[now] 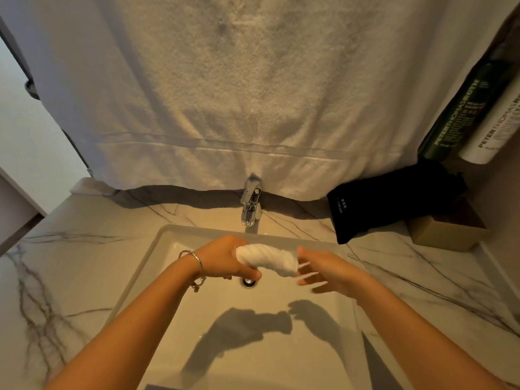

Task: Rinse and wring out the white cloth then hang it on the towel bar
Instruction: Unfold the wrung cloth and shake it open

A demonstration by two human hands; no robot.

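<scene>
The white cloth (267, 258) is twisted into a tight roll and held over the sink basin (168, 240), just above the drain (249, 282). My left hand (225, 258) grips the roll's left end; a bracelet sits on that wrist. My right hand (323, 273) is just beside the roll's right end with its fingers spread apart, not closed on the cloth. The chrome tap (250, 204) stands behind the basin, and I see no water running from it. The towel bar is hidden from view.
A large white towel (239, 94) hangs across the wall behind the tap. A black pouch (388, 201) and a small box (447, 229) lie on the marble counter (70, 263) at the right. Two bottles (478, 116) stand on the far right.
</scene>
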